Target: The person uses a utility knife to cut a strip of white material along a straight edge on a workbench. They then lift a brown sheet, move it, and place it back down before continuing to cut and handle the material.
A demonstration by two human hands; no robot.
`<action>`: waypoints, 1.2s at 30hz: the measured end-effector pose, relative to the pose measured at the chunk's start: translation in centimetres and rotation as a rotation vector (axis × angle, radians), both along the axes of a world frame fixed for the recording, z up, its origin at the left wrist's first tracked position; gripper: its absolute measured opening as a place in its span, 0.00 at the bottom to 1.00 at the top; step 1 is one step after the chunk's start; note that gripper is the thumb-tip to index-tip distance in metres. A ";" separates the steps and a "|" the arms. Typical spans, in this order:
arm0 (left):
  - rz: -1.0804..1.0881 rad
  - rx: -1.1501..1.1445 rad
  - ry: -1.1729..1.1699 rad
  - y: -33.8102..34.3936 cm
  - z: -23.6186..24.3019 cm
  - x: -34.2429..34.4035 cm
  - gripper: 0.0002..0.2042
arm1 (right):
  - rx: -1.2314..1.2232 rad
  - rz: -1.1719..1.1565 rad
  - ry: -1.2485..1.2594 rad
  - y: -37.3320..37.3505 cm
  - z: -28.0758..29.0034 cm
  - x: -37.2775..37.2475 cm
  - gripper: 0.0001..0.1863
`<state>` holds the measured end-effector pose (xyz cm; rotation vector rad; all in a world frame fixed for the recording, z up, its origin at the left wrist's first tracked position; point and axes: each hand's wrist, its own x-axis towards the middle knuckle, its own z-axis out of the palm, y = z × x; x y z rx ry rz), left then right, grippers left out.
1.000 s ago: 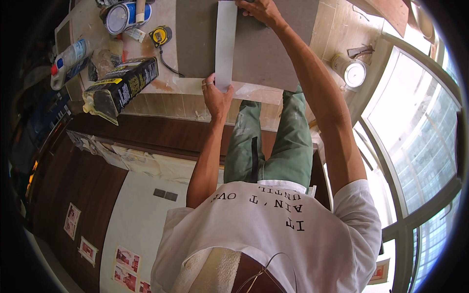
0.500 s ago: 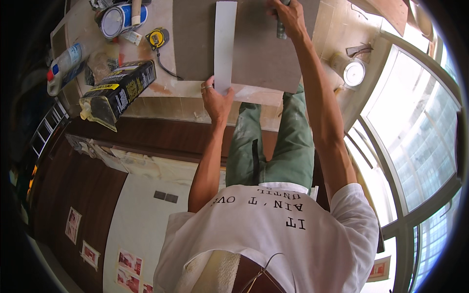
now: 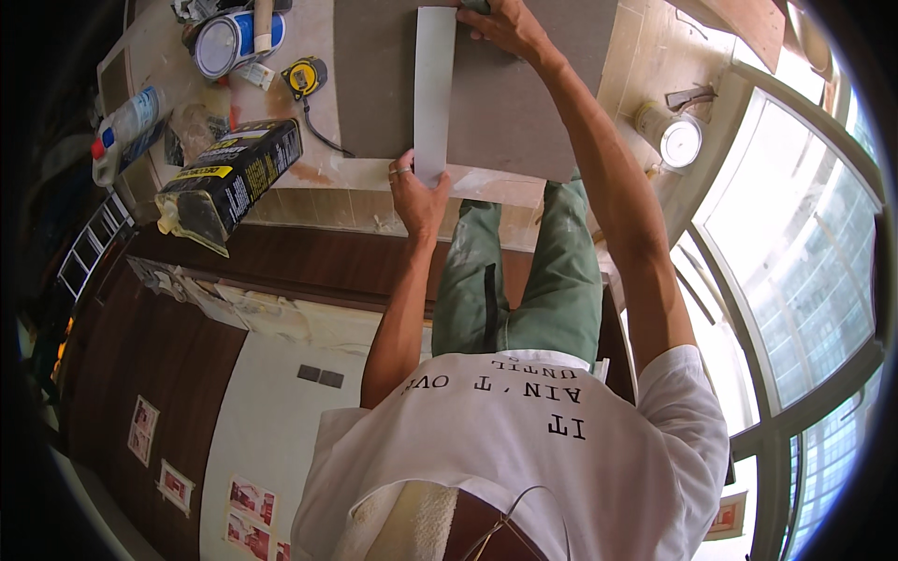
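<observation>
At the frame's top centre, a pale straightedge strip point(image 3: 434, 89) lies on a grey tile point(image 3: 510, 103). Left hand point(image 3: 416, 192) pinches its near end; right hand point(image 3: 505, 26) presses the far end, fingers flat. Keep both ends pinned so it cannot skew.

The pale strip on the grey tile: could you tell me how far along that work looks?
Done: the grey tile lies flat on the floor, with the pale strip laid across it. In hand: the left hand pins the strip's near end, and the right hand presses near its far end. Left: no mark or cut shows; the tape measure lies aside.
</observation>
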<state>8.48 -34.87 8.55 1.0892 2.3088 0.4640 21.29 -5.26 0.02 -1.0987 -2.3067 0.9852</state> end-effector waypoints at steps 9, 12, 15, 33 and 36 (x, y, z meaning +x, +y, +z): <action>0.013 0.000 0.025 -0.4 -0.3 0.0 0.29 | 0.244 0.192 -0.123 -0.1 -1.7 0.2 0.17; 0.017 -0.014 0.026 -0.1 0.1 0.1 0.28 | 0.209 0.183 -0.158 -0.2 -1.3 0.2 0.16; 0.036 -0.027 -0.016 0.2 0.4 0.1 0.28 | 0.061 0.158 -0.173 0.0 -0.5 0.1 0.14; 0.006 -0.002 -0.032 -0.3 -0.3 -0.3 0.28 | -0.217 0.022 -0.068 0.1 1.5 -0.4 0.11; 0.021 0.002 -0.049 -0.4 -0.3 -0.3 0.28 | -0.463 -0.088 -0.017 0.3 3.1 -0.8 0.11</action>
